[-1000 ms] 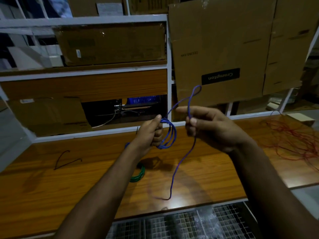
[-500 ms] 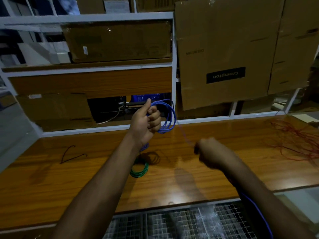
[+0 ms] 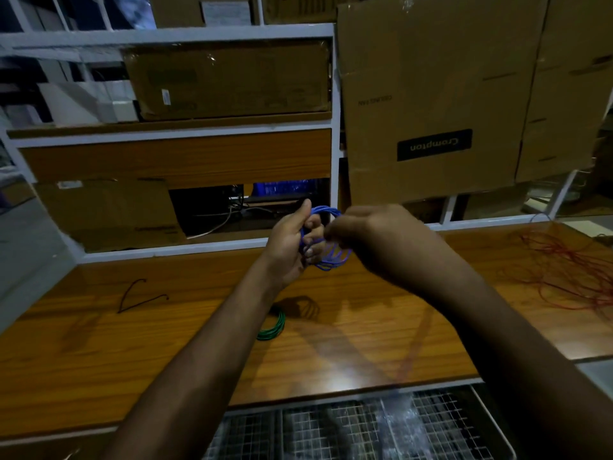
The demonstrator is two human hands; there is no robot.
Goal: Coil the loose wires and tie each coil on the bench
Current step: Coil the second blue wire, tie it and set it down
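A blue wire coil is held up above the wooden bench. My left hand grips one side of the coil, thumb pointing up. My right hand meets it from the right, fingers curled at the coil's top and pinching the blue wire; its fingertips are partly hidden. A finished green coil lies on the bench below my left forearm. Loose red wire is tangled at the bench's right end.
A short black wire piece lies at the left of the bench. White shelving with cardboard boxes stands behind. A wire mesh tray sits below the bench's front edge.
My right hand has come back up from low over the bench to the coil, bringing the blue wire's tail with it. The left hand dropped slightly with the coil.
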